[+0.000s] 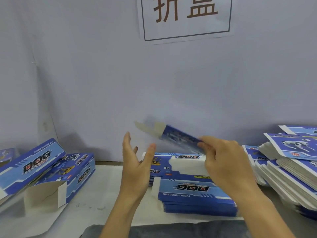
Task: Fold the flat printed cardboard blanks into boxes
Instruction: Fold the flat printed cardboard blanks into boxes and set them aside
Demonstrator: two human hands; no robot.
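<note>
My right hand (223, 162) pinches one end of a flat blue printed cardboard blank (178, 136) and holds it in the air, edge-on and blurred, its pale flaps pointing up and left. Just left of it, my left hand (135, 167) is raised with straight, spread fingers and holds nothing, apart from the blank. Below both hands lies a stack of flat blue "DOG" blanks (193, 191) on the white table cover (96, 200).
Two folded blue boxes (56, 170) with open end flaps lie at the left. At the right, tall fanned piles of blanks (291, 169) reach the table's edge. A pale wall with a printed sign (186, 16) stands close behind.
</note>
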